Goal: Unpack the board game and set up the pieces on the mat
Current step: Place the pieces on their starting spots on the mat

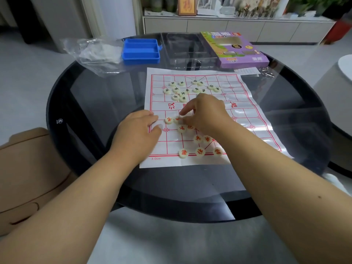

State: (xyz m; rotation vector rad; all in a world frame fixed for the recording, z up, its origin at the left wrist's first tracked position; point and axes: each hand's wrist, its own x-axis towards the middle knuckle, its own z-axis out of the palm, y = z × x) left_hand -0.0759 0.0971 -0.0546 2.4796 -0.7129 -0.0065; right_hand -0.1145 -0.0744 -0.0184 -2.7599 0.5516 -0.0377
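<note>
A white mat with a red grid lies on the round dark glass table. Several cream discs with black characters are bunched on its far half. Several discs with red characters lie on the near half. My left hand rests flat on the mat's left edge, fingers straight. My right hand hovers over the middle, its fingertips pinching a red-marked disc beside another red disc; part of that cluster is hidden under the hand.
A blue plastic tray and a crumpled clear bag sit at the back left. A clear lid and the purple game box stand at the back right, with a paper slip and keys. A tan chair is left.
</note>
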